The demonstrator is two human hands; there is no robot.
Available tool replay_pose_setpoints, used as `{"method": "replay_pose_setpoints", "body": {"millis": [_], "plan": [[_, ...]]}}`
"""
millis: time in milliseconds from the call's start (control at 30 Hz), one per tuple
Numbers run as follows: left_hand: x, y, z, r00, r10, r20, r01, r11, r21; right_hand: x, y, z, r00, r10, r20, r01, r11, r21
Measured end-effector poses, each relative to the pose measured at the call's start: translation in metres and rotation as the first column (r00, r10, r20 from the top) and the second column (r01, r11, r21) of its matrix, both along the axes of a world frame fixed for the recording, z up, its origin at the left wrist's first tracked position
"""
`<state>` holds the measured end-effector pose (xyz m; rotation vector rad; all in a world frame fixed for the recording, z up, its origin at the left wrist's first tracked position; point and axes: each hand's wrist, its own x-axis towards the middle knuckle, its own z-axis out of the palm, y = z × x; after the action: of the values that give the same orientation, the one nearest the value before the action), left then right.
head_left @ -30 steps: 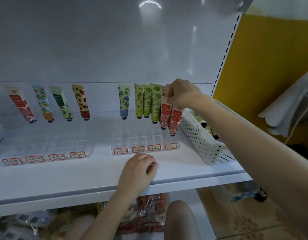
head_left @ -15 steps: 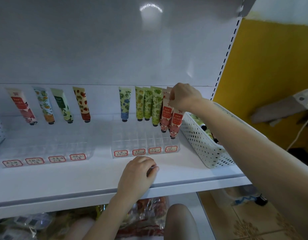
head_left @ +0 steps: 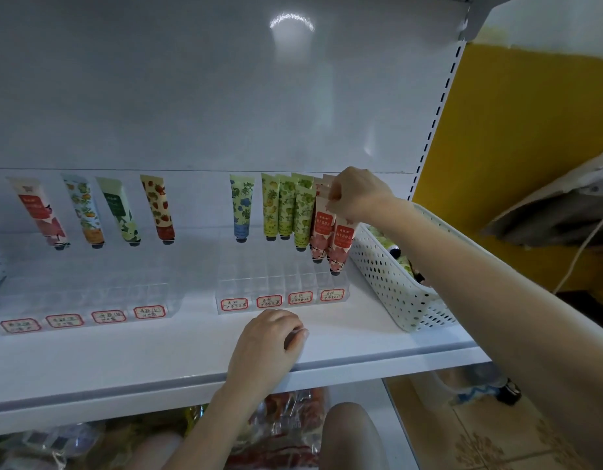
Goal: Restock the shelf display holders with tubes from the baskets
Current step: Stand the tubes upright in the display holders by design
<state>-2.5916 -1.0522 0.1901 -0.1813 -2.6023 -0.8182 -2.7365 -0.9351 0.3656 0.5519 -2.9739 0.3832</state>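
Red tubes [head_left: 331, 239] standing in the right-hand clear holder [head_left: 280, 283], gripped at the top.
Nearest, the left hand [head_left: 267, 347] rests on the shelf [head_left: 124, 362] by its front edge, fingers loosely curled and holding nothing. Behind it sits the holder with four red-bordered labels along its front. The red tubes stand caps down in its rightmost column, beside green tubes [head_left: 302, 212]. The right hand [head_left: 358, 195] pinches their upper ends. A white perforated basket [head_left: 395, 286] lies just right of the holder.

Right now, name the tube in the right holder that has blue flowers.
The leftmost tube in the right holder: blue flowers, blue base, standing alone. The rest are green tubes and red tubes.
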Motion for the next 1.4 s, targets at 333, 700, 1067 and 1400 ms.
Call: {"method": "replay_pose_setpoints", "body": {"millis": [333,700,1067,1400], "plan": [[-0.001,0.000,0.000,1.000,0.000,0.018,0.001,1.000,-0.023,-0.014,0.042,0.007,0.982,-0.116,-0.151,0.050,0.923,-0.381],[-0.003,0.000,-0.002,1.000,-0.016,-0.020,0.015,0.999,-0.029,-0.027,0.038,0.001,0.999,-0.010,-0.042,-0.007,0.922,-0.388],[-0.003,0.000,-0.003,1.000,0.020,0.019,-0.019,0.998,-0.053,-0.031,0.038,-0.010,0.999,-0.003,-0.039,-0.011,0.933,-0.360],[-0.004,0.000,-0.002,1.000,-0.008,0.003,0.008,0.998,-0.055,-0.035,0.028,-0.016,0.996,-0.005,-0.092,-0.025,0.945,-0.326]]}}
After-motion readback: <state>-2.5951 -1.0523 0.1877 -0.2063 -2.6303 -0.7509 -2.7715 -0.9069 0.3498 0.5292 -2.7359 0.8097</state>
